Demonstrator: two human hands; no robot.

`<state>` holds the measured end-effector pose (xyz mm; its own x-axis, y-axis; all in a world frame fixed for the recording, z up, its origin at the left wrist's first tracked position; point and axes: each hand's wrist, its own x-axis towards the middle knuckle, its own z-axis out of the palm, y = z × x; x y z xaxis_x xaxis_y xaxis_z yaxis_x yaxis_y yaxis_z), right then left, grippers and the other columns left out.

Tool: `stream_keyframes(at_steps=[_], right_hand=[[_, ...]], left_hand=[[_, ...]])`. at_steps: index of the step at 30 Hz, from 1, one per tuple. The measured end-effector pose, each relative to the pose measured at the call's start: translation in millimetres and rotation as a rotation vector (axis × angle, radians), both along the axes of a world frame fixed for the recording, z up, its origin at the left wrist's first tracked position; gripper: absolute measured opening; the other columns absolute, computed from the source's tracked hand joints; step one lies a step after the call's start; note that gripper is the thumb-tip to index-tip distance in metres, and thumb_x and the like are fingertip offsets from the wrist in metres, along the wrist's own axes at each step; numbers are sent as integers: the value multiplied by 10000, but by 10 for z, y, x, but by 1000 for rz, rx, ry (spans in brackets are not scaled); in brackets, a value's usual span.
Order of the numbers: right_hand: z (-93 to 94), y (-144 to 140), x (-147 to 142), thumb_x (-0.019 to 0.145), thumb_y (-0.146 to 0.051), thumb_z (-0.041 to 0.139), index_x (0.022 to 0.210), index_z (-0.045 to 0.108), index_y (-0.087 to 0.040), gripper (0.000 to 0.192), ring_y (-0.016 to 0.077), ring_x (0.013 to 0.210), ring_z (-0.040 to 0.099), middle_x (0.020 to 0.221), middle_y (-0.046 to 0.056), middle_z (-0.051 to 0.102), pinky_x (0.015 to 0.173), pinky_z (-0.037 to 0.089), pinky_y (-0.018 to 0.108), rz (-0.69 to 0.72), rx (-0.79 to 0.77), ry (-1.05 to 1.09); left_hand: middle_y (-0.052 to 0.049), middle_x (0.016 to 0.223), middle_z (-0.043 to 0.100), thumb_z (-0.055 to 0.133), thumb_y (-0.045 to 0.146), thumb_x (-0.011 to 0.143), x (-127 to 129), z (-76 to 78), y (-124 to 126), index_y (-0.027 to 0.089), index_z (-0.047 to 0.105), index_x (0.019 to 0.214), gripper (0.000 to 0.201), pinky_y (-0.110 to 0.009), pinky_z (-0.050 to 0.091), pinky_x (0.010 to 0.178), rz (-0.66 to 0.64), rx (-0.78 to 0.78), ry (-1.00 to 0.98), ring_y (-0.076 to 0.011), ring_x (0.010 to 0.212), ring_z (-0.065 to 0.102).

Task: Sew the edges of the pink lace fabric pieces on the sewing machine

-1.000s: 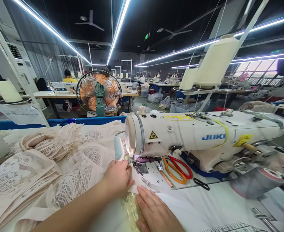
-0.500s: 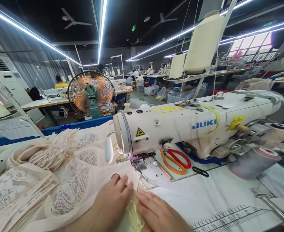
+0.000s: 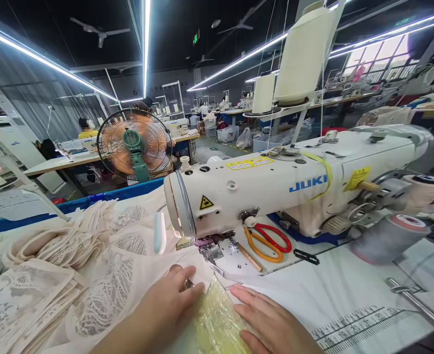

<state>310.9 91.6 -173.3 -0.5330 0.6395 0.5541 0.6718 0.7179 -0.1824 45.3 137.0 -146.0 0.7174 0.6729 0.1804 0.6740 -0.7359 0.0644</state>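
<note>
My left hand (image 3: 170,297) is bent over the pale lace garment piece (image 3: 108,290), its fingers gripping the sheer edge just in front of the sewing machine's presser foot (image 3: 211,250). A small dark metal bit shows between those fingers, too little to name. My right hand (image 3: 266,314) lies with its fingers stretched out and apart, at the right side of a crinkled yellowish clear film (image 3: 220,314). The white sewing machine (image 3: 239,191) stands over the cloth. Whether the fabric's edge lies under the foot is hard to make out.
Orange and red-handled scissors (image 3: 264,246) lie beside the foot, near a black blade (image 3: 306,256). Stacked lace pieces (image 3: 28,290) cover the left side. A grey thread cone (image 3: 390,238) and a printed ruler (image 3: 364,327) are at right. A fan (image 3: 134,145) stands behind.
My right hand has moved right, away from my left hand, and its fingers have spread. More of the yellowish film now shows between them. My left hand has shifted slightly left.
</note>
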Motion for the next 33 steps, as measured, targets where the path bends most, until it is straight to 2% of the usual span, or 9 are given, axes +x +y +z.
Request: stream_keyframes(at_steps=[5, 16, 24, 29, 33], right_hand=[[-23, 7, 6, 871, -212, 517, 1079, 639, -187, 242, 208, 1129, 601, 1256, 78, 614, 930, 522, 272, -3, -7, -8], [27, 28, 7, 831, -196, 565, 1027, 650, -171, 215, 210, 1107, 616, 1223, 80, 634, 906, 538, 266, 6, -15, -76], [12, 51, -5, 840, -207, 572, 1055, 653, -188, 230, 209, 1120, 608, 1262, 56, 605, 931, 523, 263, 0, -33, -121], [35, 57, -17, 836, -227, 581, 1012, 659, -187, 197, 218, 1106, 617, 1234, 66, 627, 912, 531, 266, 11, -84, -116], [38, 77, 4, 787, -185, 585, 964, 656, -167, 192, 237, 1068, 638, 1200, 96, 647, 859, 563, 284, 18, -29, -167]], left_hand=[[-110, 1287, 520, 486, 213, 866, -48, 42, 60, 260, 545, 1210, 352, -394, 527, 852, 3, -5, -14, -266, 1072, 537], [-123, 1280, 536, 509, 189, 879, -51, 228, 170, 242, 560, 1215, 345, -410, 532, 852, 18, -50, 58, -273, 1044, 562], [-114, 1309, 518, 498, 217, 886, -105, 179, 289, 251, 564, 1220, 342, -419, 499, 910, 50, -46, 75, -278, 1109, 535], [-126, 1349, 487, 464, 239, 913, -139, 234, 421, 242, 591, 1195, 310, -391, 508, 904, 57, -79, 87, -264, 1081, 572], [-97, 1391, 465, 464, 255, 923, -155, 258, 509, 262, 590, 1203, 307, -400, 497, 936, 93, -78, 130, -274, 1119, 564]])
